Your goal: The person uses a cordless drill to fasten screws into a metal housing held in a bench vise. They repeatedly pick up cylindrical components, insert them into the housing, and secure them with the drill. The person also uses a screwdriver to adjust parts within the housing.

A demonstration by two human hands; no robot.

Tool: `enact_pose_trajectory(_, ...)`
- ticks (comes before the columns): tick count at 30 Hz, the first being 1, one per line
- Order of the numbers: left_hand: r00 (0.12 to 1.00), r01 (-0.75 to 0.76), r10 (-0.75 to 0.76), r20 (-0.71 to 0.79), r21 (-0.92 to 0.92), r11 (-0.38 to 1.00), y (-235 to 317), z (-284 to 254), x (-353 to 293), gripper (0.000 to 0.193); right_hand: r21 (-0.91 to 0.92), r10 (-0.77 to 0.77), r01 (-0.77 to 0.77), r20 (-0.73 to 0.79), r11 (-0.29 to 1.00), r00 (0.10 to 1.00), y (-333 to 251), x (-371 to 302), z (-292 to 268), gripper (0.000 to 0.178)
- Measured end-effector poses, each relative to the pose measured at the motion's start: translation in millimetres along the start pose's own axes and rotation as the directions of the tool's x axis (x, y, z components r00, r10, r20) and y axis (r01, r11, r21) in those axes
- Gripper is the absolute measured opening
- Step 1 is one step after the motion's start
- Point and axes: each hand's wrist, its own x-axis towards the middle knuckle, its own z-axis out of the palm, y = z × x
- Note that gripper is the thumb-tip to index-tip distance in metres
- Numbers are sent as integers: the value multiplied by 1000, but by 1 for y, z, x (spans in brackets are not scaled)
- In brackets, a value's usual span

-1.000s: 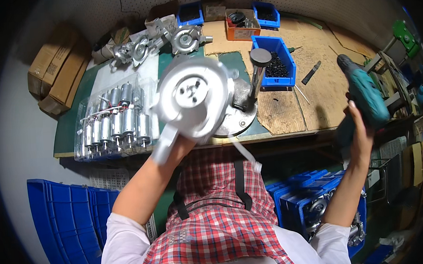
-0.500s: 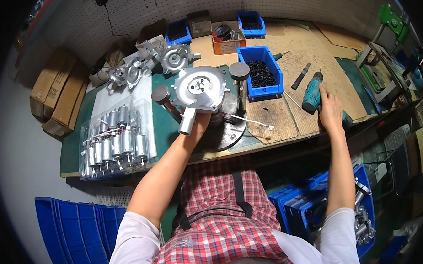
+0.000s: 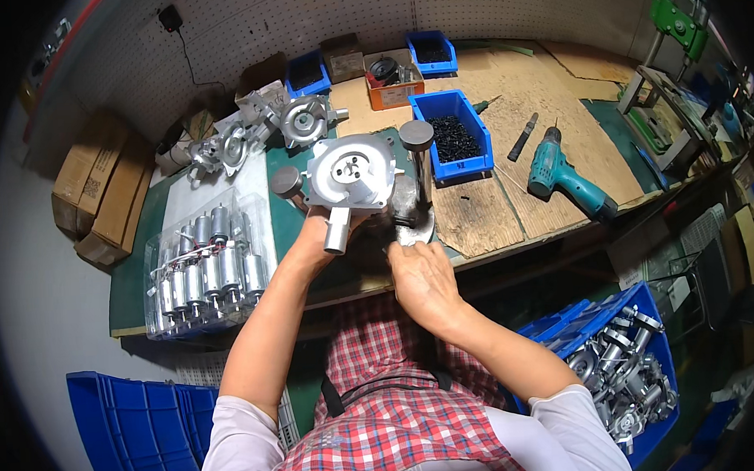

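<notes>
My left hand is closed under a silver cast-metal pump housing, whose round face points up and whose short spout points toward me. The housing is between the two round-topped metal posts of a stand. My right hand is at the front of the stand's round base, its fingers curled together; what they hold, if anything, is hidden. A teal power drill lies on the cardboard to the right, apart from both hands.
Silver motors fill a clear tray at left, with more housings behind. A blue bin holds black screws. A knife-like tool lies beside the drill. A blue crate of metal parts stands low right; a green press is far right.
My right hand has left the drill and moved left to the stand's front. The white wire with its connector no longer shows on the cardboard. The housing appears slightly shifted left and lower.
</notes>
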Motion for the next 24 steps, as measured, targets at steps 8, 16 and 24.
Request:
enact_pose_trajectory(8,942,-181,281,-184,427,886,-39,30,17,39,-76,-99,86,-186,993,978,-43,-16,-4,10)
enact_pose_trajectory(16,972,-227,235,-2,243,943,-10,13,3,39,191,-204,197,18,962,979,-61,-10,35,8)
enact_pose_trajectory(24,903,-366,414,116,715,596,-25,15,14,39,311,-211,112,309,944,927,-74,18,69,17)
